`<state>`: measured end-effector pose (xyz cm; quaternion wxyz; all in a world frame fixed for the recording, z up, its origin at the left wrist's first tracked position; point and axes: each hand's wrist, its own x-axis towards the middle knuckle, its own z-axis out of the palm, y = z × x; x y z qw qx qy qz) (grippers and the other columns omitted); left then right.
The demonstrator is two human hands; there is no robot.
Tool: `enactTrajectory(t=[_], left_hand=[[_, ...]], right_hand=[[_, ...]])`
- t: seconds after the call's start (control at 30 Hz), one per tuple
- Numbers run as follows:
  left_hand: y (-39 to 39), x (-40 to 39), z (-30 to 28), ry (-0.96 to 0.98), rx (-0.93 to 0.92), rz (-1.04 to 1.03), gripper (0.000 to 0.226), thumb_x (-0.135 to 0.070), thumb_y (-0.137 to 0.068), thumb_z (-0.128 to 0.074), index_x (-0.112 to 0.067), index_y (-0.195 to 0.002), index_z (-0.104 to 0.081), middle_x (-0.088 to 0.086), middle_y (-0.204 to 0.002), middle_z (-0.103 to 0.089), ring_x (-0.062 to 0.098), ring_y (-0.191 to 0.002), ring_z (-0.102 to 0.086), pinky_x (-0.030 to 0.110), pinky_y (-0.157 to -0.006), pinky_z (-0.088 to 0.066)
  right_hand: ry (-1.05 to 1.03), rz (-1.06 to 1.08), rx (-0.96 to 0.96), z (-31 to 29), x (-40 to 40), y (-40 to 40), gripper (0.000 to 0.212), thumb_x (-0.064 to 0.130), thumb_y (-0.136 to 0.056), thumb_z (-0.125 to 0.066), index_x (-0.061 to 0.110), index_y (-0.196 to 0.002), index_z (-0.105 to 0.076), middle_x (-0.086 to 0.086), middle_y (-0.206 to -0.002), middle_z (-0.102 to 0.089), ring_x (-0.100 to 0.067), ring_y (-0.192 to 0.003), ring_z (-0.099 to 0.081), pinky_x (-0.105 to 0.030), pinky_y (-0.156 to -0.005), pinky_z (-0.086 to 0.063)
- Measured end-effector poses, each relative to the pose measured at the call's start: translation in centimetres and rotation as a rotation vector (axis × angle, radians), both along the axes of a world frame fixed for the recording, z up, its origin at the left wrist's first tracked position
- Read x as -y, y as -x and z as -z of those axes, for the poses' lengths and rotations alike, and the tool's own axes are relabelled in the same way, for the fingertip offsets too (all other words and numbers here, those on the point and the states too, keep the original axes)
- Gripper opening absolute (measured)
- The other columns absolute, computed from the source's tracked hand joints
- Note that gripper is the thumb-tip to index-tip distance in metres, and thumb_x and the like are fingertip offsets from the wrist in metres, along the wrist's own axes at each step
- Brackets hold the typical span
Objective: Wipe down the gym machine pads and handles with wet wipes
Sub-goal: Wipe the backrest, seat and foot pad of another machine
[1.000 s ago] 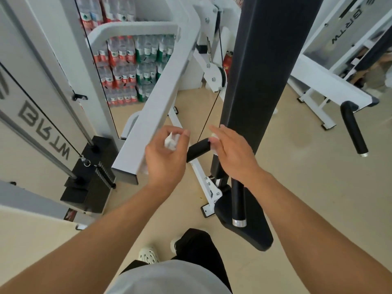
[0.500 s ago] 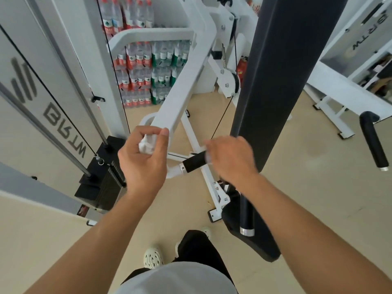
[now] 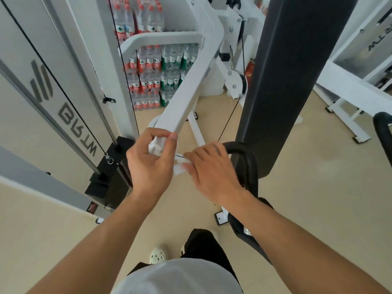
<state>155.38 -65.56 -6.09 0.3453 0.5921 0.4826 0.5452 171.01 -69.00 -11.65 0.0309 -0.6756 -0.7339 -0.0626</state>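
My left hand (image 3: 151, 161) grips a crumpled white wipe (image 3: 154, 146) against the lower end of the machine's slanted white arm (image 3: 186, 90). My right hand (image 3: 210, 172) lies over the short handle just right of it. Its fingers wrap a blurred white wipe (image 3: 179, 167) that sticks out at the fingertips, and the handle's black grip is hidden under the hand. A curved black handle (image 3: 246, 158) passes behind my right wrist. The tall black back pad (image 3: 292, 81) rises right behind that handle.
The black weight stack (image 3: 110, 179) and its guide rods stand at the left. A thin cable (image 3: 229, 119) runs down from a pulley (image 3: 235, 82). Stacked water bottles (image 3: 152, 77) fill the back. Another black handle (image 3: 381, 132) sits at the right edge. My foot (image 3: 158, 254) is on the beige floor.
My right hand has slid left along the short handle and now covers the black grip that showed before. My left hand still holds its wipe at the white arm's end.
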Motion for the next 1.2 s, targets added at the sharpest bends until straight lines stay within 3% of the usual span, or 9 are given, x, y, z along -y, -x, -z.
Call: enactTrajectory(t=[0.1, 0.23, 0.3, 0.43, 0.53, 0.7, 0.87, 1.0, 1.2], left_hand=[[-1.5, 0.0, 0.0, 0.026, -0.003, 0.056, 0.016, -0.017, -0.092, -0.071, -0.025, -0.080, -0.063, -0.016, -0.068, -0.062, -0.005, -0.065, -0.056, 0.008, -0.056, -0.040], [-3.7, 0.2, -0.1, 0.046, -0.026, 0.159, 0.013, -0.016, -0.093, -0.070, -0.019, -0.082, -0.064, -0.029, -0.071, -0.062, -0.010, -0.072, -0.058, 0.004, -0.062, -0.040], [-4.9, 0.3, -0.1, 0.074, -0.029, 0.191, 0.011, -0.017, -0.093, -0.069, -0.016, -0.083, -0.066, -0.022, -0.071, -0.063, -0.011, -0.073, -0.057, 0.003, -0.065, -0.039], [-7.6, -0.8, 0.3, 0.167, -0.059, 0.268, 0.012, -0.027, -0.092, -0.069, -0.025, -0.081, -0.065, -0.014, -0.078, -0.066, -0.007, -0.073, -0.059, 0.005, -0.064, -0.041], [-9.7, -2.0, 0.4, 0.234, -0.130, 0.344, 0.011, -0.030, -0.091, -0.068, -0.025, -0.081, -0.067, -0.013, -0.074, -0.063, -0.008, -0.067, -0.057, 0.005, -0.057, -0.041], [-11.8, -2.7, 2.3, 0.289, -0.300, 0.309, 0.016, -0.040, -0.091, -0.062, -0.025, -0.094, -0.068, -0.007, -0.079, -0.065, 0.006, -0.069, -0.060, 0.013, -0.054, -0.040], [-11.7, -3.5, 2.5, 0.340, -0.252, 0.276, 0.023, -0.040, -0.090, -0.062, -0.019, -0.093, -0.070, -0.002, -0.079, -0.065, 0.008, -0.068, -0.059, 0.016, -0.053, -0.041], [-10.9, -1.6, 2.8, 0.102, -0.501, 0.299, 0.017, -0.037, -0.095, -0.057, -0.023, -0.090, -0.065, -0.004, -0.072, -0.062, 0.009, -0.063, -0.055, 0.017, -0.051, -0.035], [-10.4, -1.9, 2.9, 0.091, -0.498, 0.307, 0.016, -0.036, -0.096, -0.057, -0.023, -0.094, -0.066, -0.003, -0.079, -0.066, 0.009, -0.066, -0.056, 0.016, -0.054, -0.037]], right_hand=[[-0.002, -0.039, -0.003, -0.2, -0.3, 0.2, 0.062, 0.052, -0.106, -0.013, 0.020, -0.115, -0.066, 0.002, -0.103, -0.067, -0.024, -0.103, -0.059, -0.041, -0.108, -0.035], [0.064, 0.235, -0.016, -3.2, -0.9, -4.2, 0.065, 0.064, -0.103, -0.008, 0.025, -0.097, -0.059, 0.005, -0.089, -0.061, -0.017, -0.084, -0.058, -0.037, -0.080, -0.043], [0.148, 0.424, -0.300, -3.5, -0.2, -7.0, 0.057, 0.068, -0.102, -0.016, 0.026, -0.092, -0.053, 0.004, -0.080, -0.060, -0.014, -0.067, -0.061, -0.034, -0.064, -0.048], [0.186, 0.712, -1.118, -2.5, 4.0, -7.9, 0.059, 0.067, -0.102, -0.028, 0.019, -0.105, -0.062, -0.007, -0.075, -0.067, -0.017, -0.057, -0.068, -0.029, -0.062, -0.059], [0.140, 0.829, -1.349, -0.6, 8.3, -5.7, 0.064, 0.061, -0.105, -0.031, 0.007, -0.099, -0.064, -0.010, -0.064, -0.059, -0.017, -0.053, -0.061, -0.023, -0.053, -0.054], [0.165, 0.906, -1.329, 2.4, 15.1, -2.1, 0.053, 0.060, -0.101, -0.037, 0.013, -0.102, -0.063, -0.003, -0.079, -0.065, -0.013, -0.062, -0.066, -0.031, -0.064, -0.060], [0.108, 0.826, -0.713, 1.8, 11.2, -3.6, 0.057, 0.063, -0.102, -0.036, 0.017, -0.136, -0.041, 0.004, -0.091, -0.064, -0.016, -0.082, -0.069, -0.041, -0.072, -0.061], [-0.017, 0.806, -0.556, -0.3, 5.2, -4.6, 0.069, 0.045, -0.104, -0.049, 0.022, -0.159, -0.014, -0.007, -0.130, -0.062, -0.027, -0.103, -0.071, -0.044, -0.083, -0.059], [0.103, 0.867, -0.505, 2.1, 11.8, -1.6, 0.079, 0.051, -0.104, -0.045, 0.025, -0.162, 0.003, -0.004, -0.114, -0.072, -0.020, -0.093, -0.073, -0.036, -0.082, -0.060]])
